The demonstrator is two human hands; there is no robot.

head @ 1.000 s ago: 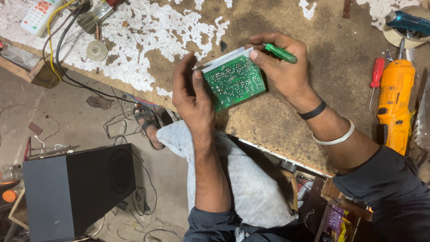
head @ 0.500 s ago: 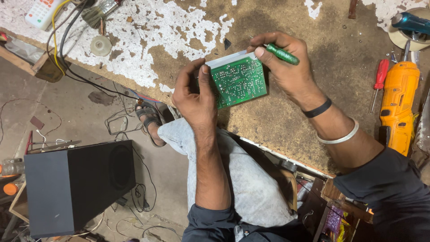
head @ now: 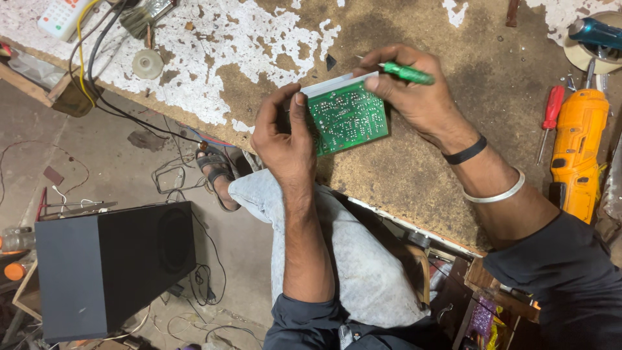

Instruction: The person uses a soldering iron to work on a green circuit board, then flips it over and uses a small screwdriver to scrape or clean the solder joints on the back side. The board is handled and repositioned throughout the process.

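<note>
Green rectangular printed circuit board, solder side up: left hand clamps its edge; right hand closed on green-handled screwdriver. Inspection stage; next, a steady tip placement.

Bare worktop beside hands; orange drill blocks far right.

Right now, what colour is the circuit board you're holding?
Green, with a white strip along its top edge: circuit board, clearest in the head view.
</note>
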